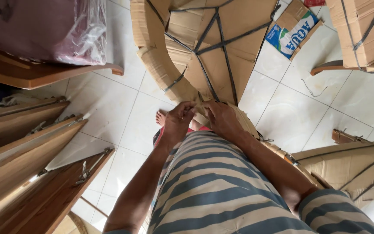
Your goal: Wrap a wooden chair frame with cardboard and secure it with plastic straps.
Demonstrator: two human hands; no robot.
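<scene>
Both hands meet at the centre: the left hand (179, 119) and right hand (222, 118) each pinch the lower edge of a cardboard-wrapped chair (204, 47) (bound with dark straps) reaching toward 12 o'clock. Wooden boards (31, 147) lean at 9 o'clock on the tiled floor (109, 104).

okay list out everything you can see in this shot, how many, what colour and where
Brown cardboard-wrapped curved piece bound with dark straps: one, centre top, under both hands.
Similar brown cardboard-wrapped pieces: two, top right and lower right.
Blue-and-white printed cardboard flap: one, upper right.
Brown wooden panels with metal fittings: several, leaning at left.
Maroon cushion in clear plastic: one, top left, on a brown wooden frame.
White tiled floor: throughout.
Striped beige-and-blue shirt: one, bottom centre.
Bare foot: one, centre.
Left hand, right hand: both gripping the cardboard edge.
</scene>
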